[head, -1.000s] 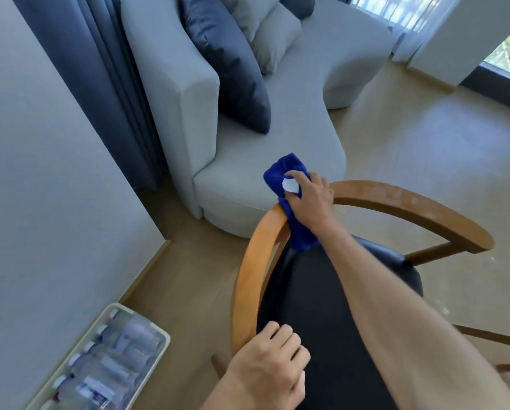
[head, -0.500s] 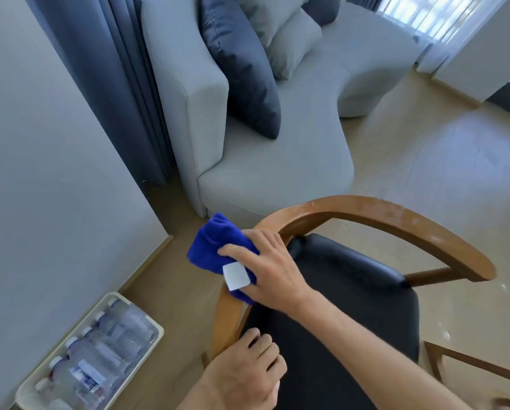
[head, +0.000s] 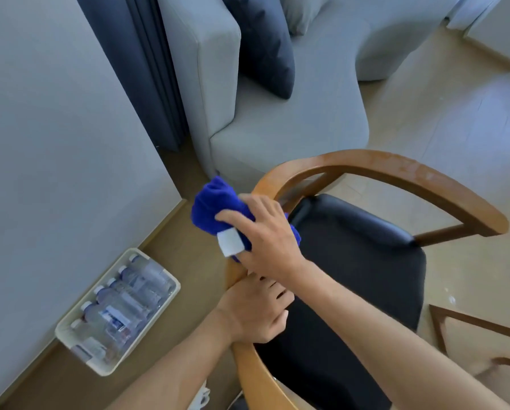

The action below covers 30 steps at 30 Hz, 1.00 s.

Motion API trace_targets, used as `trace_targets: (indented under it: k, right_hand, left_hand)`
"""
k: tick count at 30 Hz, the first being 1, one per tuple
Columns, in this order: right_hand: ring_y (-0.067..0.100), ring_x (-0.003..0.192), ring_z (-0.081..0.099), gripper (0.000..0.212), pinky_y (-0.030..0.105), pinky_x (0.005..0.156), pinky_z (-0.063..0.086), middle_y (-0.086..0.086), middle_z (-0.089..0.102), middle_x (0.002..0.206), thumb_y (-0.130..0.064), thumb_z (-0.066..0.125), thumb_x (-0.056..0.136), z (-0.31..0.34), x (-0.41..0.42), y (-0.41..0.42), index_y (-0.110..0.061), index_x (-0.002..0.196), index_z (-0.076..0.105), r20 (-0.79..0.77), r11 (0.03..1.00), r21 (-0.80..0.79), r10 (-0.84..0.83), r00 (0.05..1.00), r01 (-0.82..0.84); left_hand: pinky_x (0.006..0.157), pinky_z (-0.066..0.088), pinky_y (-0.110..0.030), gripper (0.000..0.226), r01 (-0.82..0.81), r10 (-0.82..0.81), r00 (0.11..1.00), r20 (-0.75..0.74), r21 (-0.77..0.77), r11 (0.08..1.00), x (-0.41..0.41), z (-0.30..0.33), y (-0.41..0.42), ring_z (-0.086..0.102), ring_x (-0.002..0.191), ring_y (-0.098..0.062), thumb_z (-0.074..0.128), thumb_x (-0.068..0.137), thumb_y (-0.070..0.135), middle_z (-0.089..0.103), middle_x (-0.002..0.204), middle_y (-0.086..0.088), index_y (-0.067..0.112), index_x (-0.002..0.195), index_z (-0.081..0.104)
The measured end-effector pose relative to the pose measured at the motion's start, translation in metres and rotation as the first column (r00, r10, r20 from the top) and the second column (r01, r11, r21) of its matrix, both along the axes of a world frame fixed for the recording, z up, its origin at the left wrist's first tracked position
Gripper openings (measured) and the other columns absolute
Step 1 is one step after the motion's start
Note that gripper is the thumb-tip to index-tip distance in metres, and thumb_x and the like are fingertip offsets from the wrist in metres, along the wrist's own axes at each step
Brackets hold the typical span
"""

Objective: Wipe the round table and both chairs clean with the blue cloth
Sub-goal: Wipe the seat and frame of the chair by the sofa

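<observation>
Right hand (head: pixel 265 232) fingers curled; left hand (head: pixel 253 313) gripping.

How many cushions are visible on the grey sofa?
2. A dark navy cushion leans against the grey sofa arm; a light grey cushion sits behind it, cut by the top edge. Others may be out of frame.
</observation>
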State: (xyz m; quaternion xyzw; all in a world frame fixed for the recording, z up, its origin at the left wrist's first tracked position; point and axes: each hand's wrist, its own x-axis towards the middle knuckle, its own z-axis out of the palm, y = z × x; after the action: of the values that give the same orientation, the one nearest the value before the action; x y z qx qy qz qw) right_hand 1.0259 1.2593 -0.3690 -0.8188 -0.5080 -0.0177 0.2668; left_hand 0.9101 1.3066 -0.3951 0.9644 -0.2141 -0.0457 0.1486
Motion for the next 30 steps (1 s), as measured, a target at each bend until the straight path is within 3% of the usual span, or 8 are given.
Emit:
trace_targets:
  k: [3,5,7,12,15,21,27,30]
  right_hand:
    - [0.03,0.123,0.044,0.052,0.04,0.105,0.031,0.013,0.052,0.13,-0.014,0.065,0.078,0.001,-0.015,-0.024,-0.024,0.126,0.049,0.059,0.946,-0.116,0.31,0.949,-0.302]
    - [0.029,0.122,0.044,0.052,0.04,0.106,0.032,0.014,0.051,0.13,-0.016,0.068,0.078,0.005,0.004,-0.022,-0.022,0.127,0.05,0.032,0.96,-0.109,0.262,0.965,-0.257]
    - [0.027,0.113,0.048,0.05,0.04,0.1,0.04,0.014,0.053,0.121,-0.015,0.072,0.077,0.01,0.03,-0.01,-0.016,0.125,0.058,-0.054,1.0,-0.006,0.018,0.998,-0.018]
    - [0.025,0.107,0.049,0.047,0.033,0.091,0.041,0.006,0.05,0.118,-0.017,0.062,0.086,0.02,0.06,0.013,-0.025,0.13,0.052,-0.31,0.828,-0.027,-0.54,0.782,0.561]
    - [0.027,0.108,0.049,0.047,0.041,0.091,0.041,0.007,0.053,0.117,-0.02,0.066,0.076,0.013,-0.003,0.01,-0.021,0.122,0.06,-0.152,0.925,0.032,-0.37,0.916,0.379]
    - [0.022,0.139,0.021,0.063,0.042,0.11,0.024,0.0,0.036,0.146,-0.024,0.065,0.074,0.016,-0.04,-0.015,-0.022,0.134,0.046,-0.259,0.988,-0.099,-0.141,0.956,0.119]
    - [0.012,0.133,0.033,0.06,0.035,0.111,0.029,0.002,0.041,0.141,-0.018,0.075,0.075,0.013,-0.103,-0.05,-0.014,0.127,0.046,-0.453,0.694,0.081,-0.613,0.647,0.715]
    - [0.013,0.12,0.042,0.034,0.039,0.101,0.038,-0.007,0.047,0.12,-0.018,0.064,0.085,-0.001,-0.14,-0.048,-0.017,0.116,0.051,-0.539,0.506,-0.108,-0.753,0.377,0.856]
  left_hand:
    - [0.054,0.033,-0.027,0.024,-0.031,0.028,0.996,-0.091,-0.038,0.999,-0.01,0.009,-0.003,0.06,0.072,-0.019,0.048,0.087,0.038,0.063,0.09,0.001,0.019,0.097,0.059]
    - [0.073,0.046,-0.032,0.024,-0.026,0.025,1.0,-0.011,-0.066,0.997,-0.013,0.012,0.002,0.06,0.091,-0.02,0.049,0.087,0.035,0.063,0.101,-0.001,0.017,0.098,0.06]
    - [0.095,0.044,-0.039,0.026,-0.031,0.05,0.993,0.11,-0.171,0.985,-0.015,0.018,0.018,0.058,0.105,-0.024,0.052,0.085,0.029,0.064,0.108,-0.007,0.012,0.098,0.065]
    - [0.099,0.04,-0.041,0.032,-0.38,0.48,0.829,0.287,-0.34,0.86,-0.006,0.047,0.082,0.052,0.114,-0.027,0.048,0.088,0.022,0.059,0.117,-0.014,0.005,0.11,0.064]
    - [0.104,0.036,-0.038,0.041,-0.504,0.613,0.747,0.256,-0.382,0.774,0.025,0.068,0.102,0.047,0.122,-0.028,0.046,0.088,0.028,0.051,0.131,-0.015,0.007,0.121,0.058]
    - [0.109,0.033,-0.046,0.056,-0.271,0.267,0.963,-0.046,-0.172,0.947,0.056,0.063,0.1,0.041,0.129,-0.014,0.029,0.09,0.054,0.051,0.137,0.005,0.029,0.138,0.046]
    - [0.104,0.037,-0.053,0.073,-0.211,0.206,0.97,0.127,0.02,0.977,0.041,0.051,0.112,0.052,0.118,-0.031,0.042,0.082,0.072,0.056,0.124,-0.011,0.014,0.121,0.063]
    - [0.103,0.041,-0.047,0.058,-0.187,0.169,0.934,0.316,0.03,0.982,0.048,0.057,0.097,0.058,0.113,-0.033,0.054,0.084,0.054,0.062,0.116,-0.015,0.0,0.101,0.068]
